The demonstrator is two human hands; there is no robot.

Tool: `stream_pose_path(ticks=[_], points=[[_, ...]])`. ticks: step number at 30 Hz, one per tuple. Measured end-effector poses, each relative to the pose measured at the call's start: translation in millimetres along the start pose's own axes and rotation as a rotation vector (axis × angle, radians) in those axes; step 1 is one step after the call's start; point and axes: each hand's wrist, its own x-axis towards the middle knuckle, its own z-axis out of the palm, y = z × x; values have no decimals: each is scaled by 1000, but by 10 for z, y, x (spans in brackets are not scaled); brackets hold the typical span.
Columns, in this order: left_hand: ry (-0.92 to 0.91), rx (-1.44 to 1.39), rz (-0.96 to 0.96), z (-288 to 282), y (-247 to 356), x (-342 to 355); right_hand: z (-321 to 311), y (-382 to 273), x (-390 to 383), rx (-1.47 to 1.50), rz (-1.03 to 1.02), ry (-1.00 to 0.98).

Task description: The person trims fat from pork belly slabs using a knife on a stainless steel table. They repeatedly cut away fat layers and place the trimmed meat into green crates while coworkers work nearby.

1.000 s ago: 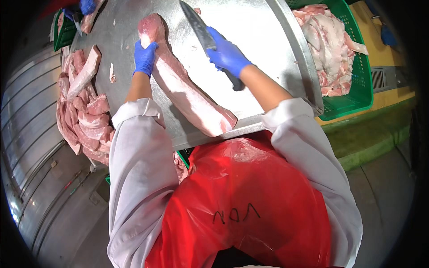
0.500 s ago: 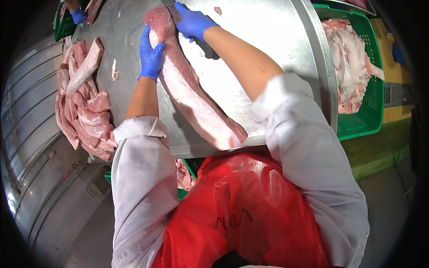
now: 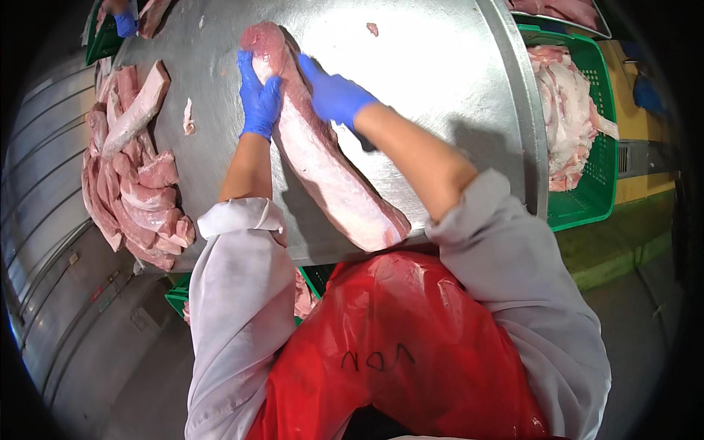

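Long meat slab [image 3: 323, 172] lies flat on the steel table [image 3: 455, 132], running slantwise from upper middle to the near edge, lower end just by the red apron [image 3: 396, 323]. Left hand [image 3: 260, 103] holds the upper part: thumb over the top face, fingers along the left side. Right hand [image 3: 339, 99] is at the slab's right side, blurred, closed round a knife [image 3: 367, 143]; only a dark bit of handle shows below the wrist, blade hidden, so edge angle can't be told. Looks like trimming along that right side. To do it well: left thumb out of the blade line, palm pressing down so the slab can't skid, edge shallow to the surface, long light draws rather than sawing. Watch the lower end, it's close to the table edge. Side meat pile [image 3: 150, 202] is well apart, no snag there
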Motion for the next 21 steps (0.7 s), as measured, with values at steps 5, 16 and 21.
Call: stream_pose_path(ticks=[5, 16, 21], points=[[17, 81, -91, -73, -246, 148, 126, 8, -782, -29, 32, -41], [126, 644, 106, -308, -616, 345, -88, 513, -1497, -86, 91, 24], [-8, 310, 64, -162, -142, -883, -194, 17, -618, 210, 26, -122]])
